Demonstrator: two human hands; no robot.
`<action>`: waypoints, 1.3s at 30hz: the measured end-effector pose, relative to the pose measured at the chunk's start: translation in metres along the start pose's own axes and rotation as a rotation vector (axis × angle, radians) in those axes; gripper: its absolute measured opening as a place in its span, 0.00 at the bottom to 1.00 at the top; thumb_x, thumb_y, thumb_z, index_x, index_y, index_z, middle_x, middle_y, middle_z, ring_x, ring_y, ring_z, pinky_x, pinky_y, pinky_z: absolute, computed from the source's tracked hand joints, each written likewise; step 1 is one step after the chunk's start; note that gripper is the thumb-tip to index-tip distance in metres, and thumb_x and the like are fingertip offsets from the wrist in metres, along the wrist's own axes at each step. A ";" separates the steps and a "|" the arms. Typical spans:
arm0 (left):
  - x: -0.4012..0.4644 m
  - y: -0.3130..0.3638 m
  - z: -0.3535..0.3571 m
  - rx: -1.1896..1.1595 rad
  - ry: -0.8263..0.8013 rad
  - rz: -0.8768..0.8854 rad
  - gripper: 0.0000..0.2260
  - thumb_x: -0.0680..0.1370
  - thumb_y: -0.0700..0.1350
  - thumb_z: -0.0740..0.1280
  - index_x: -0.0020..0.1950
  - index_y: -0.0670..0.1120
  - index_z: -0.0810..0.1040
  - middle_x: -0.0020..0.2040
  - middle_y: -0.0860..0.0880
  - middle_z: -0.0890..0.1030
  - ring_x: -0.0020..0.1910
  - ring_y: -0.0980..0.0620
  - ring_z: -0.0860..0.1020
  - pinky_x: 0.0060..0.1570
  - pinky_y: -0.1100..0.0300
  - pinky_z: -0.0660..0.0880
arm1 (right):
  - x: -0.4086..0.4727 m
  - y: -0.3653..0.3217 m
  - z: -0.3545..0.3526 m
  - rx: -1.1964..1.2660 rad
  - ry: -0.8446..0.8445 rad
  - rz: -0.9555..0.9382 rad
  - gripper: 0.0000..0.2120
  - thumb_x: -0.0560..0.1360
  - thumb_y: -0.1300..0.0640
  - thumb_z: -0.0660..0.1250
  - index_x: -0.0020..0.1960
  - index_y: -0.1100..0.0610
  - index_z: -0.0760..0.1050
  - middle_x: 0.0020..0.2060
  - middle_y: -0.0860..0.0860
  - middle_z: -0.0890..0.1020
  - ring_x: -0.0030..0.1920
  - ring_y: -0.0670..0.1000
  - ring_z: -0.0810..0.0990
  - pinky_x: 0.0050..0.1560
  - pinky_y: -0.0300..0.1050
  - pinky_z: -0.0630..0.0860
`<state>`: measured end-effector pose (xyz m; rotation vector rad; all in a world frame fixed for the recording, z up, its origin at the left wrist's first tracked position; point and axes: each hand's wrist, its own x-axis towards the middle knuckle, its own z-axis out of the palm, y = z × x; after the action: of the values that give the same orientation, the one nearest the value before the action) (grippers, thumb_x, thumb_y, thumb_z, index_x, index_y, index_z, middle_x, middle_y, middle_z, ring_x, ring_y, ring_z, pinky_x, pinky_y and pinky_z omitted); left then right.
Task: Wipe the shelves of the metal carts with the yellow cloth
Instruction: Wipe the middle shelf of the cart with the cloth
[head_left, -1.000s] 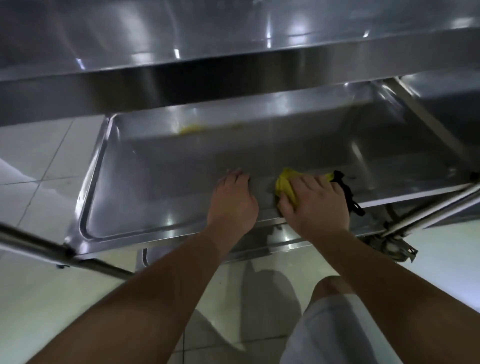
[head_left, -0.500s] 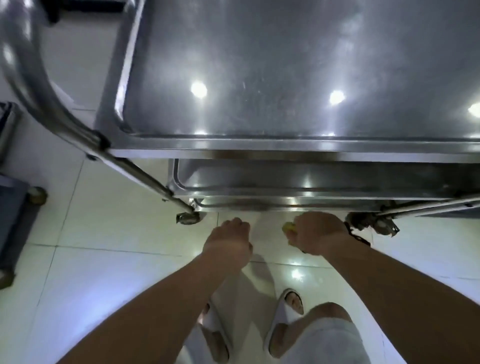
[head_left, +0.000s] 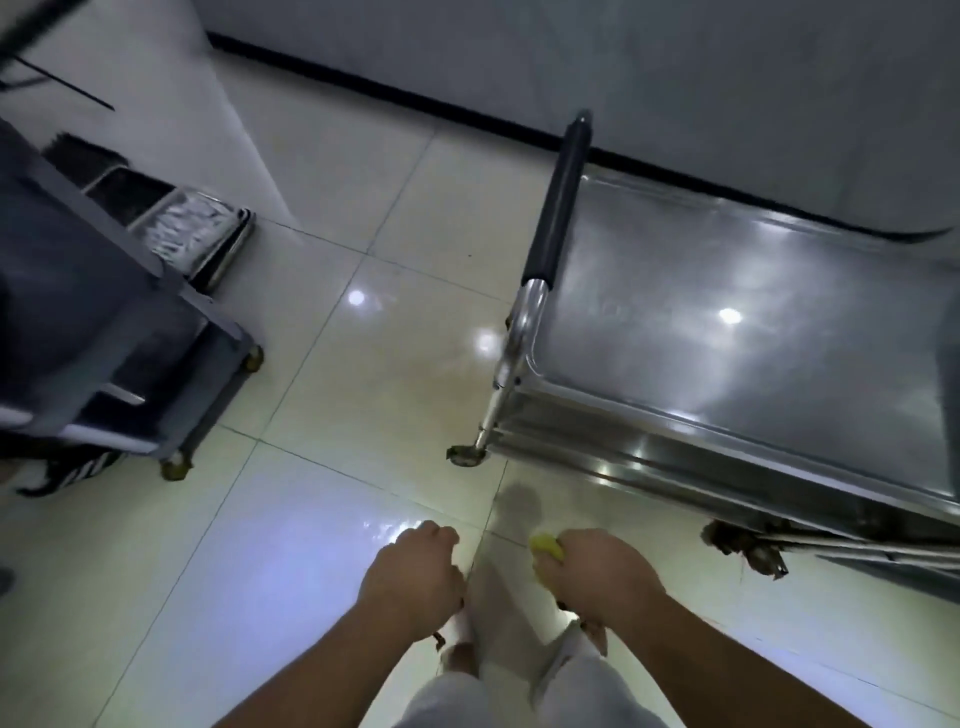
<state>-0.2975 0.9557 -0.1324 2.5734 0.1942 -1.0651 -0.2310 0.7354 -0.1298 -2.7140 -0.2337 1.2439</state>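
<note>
Where it shows, yellow cloth (head_left: 546, 547) looks bunched in rt hand (head_left: 602, 574).

Metal cart (head_left: 753, 332) right, grey cart (head_left: 104, 322) left

From my seat, most of the yellow cloth (head_left: 546, 546) is buried inside my right hand (head_left: 602, 574); only a corner peeks out. The metal cart (head_left: 727, 332) runs off the right edge, and its lower shelves hide beneath its top shelf. Left of the cart, a grey trolley (head_left: 93, 332) is smeared by blur and cut by the left edge. I can't make out my left hand's (head_left: 413, 577) fingertips, curled under.
</note>
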 end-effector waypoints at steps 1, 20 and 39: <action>-0.010 -0.011 -0.013 -0.015 0.030 -0.014 0.21 0.83 0.50 0.59 0.77 0.50 0.69 0.72 0.50 0.72 0.69 0.47 0.72 0.66 0.53 0.72 | -0.005 -0.023 -0.008 0.018 0.012 -0.022 0.26 0.78 0.35 0.51 0.42 0.52 0.79 0.37 0.49 0.83 0.40 0.51 0.82 0.45 0.47 0.80; 0.015 -0.157 -0.250 -0.098 0.395 -0.226 0.22 0.83 0.51 0.59 0.77 0.51 0.69 0.73 0.48 0.72 0.68 0.44 0.74 0.64 0.49 0.73 | 0.111 -0.295 -0.193 0.149 0.215 -0.262 0.28 0.81 0.34 0.53 0.42 0.56 0.77 0.36 0.51 0.78 0.40 0.55 0.78 0.42 0.48 0.71; 0.259 -0.250 -0.588 -0.124 0.440 -0.061 0.21 0.82 0.52 0.60 0.76 0.51 0.70 0.73 0.50 0.73 0.68 0.47 0.74 0.66 0.50 0.73 | 0.337 -0.422 -0.443 0.061 0.318 -0.049 0.22 0.80 0.39 0.54 0.41 0.54 0.75 0.39 0.52 0.83 0.42 0.56 0.81 0.50 0.51 0.81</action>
<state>0.2092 1.4022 0.0048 2.6656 0.4335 -0.4725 0.2898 1.1857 -0.0090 -2.7814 -0.2175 0.7766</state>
